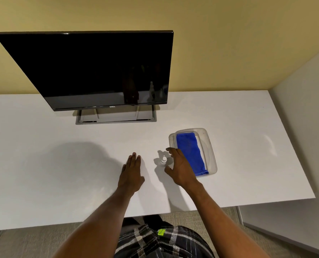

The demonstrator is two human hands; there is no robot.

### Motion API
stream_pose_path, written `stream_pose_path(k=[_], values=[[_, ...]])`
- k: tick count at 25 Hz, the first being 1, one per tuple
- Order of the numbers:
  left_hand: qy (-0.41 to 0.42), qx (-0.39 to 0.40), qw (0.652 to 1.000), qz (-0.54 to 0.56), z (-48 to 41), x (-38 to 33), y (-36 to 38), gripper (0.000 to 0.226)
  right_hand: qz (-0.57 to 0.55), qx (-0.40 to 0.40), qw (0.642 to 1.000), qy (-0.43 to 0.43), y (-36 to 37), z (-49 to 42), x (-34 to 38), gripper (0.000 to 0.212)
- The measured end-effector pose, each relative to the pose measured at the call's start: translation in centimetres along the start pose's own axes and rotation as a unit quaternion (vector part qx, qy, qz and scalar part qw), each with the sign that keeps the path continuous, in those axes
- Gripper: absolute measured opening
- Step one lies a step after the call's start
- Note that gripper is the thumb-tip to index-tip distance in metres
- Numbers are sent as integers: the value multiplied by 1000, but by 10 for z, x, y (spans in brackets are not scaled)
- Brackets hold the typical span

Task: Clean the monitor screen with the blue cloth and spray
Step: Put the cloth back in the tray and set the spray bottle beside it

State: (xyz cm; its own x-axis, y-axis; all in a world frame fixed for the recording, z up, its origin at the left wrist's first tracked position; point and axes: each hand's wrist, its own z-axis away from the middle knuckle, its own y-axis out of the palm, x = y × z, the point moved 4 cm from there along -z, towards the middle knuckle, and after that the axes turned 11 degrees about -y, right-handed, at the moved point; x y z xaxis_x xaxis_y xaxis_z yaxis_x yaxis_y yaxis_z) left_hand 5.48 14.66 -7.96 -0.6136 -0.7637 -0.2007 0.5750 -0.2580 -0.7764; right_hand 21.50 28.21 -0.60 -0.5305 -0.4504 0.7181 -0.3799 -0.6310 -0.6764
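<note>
A black monitor point(91, 71), switched off, stands on a grey base at the back of the white desk point(52, 164). A folded blue cloth point(191, 153) lies in a clear plastic tray point(210, 146) at the right. Just left of the tray stands a small clear spray bottle point(163, 161). My right hand point(181, 168) is open, its fingers and thumb curved around the bottle's right side without closing on it. My left hand point(131, 174) lies flat on the desk, fingers together, left of the bottle and holding nothing.
The desk's front edge runs just past my forearms, with carpet point(24, 243) below it. A pale side wall point(304, 127) borders the desk's right end. A yellow wall point(229, 43) stands behind the monitor.
</note>
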Motion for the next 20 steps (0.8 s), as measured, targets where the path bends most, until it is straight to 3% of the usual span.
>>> stream_pose_path(k=[3,7,15,20], values=[[1,-5,1000,-9,2,-1,-1,80,-3,10,1000,17,14,-4,-3,66],[-1,-24,999,-38,4,0,3,73,20,7,1000,16,23,-10,-2,52],[-5,-12,997,-82,2,-2,13,92,40,-4,999,13,26,-17,5,35],[-16,-4,993,-121,1,-6,13,97,10,-77,997,-19,9,-17,28,35]])
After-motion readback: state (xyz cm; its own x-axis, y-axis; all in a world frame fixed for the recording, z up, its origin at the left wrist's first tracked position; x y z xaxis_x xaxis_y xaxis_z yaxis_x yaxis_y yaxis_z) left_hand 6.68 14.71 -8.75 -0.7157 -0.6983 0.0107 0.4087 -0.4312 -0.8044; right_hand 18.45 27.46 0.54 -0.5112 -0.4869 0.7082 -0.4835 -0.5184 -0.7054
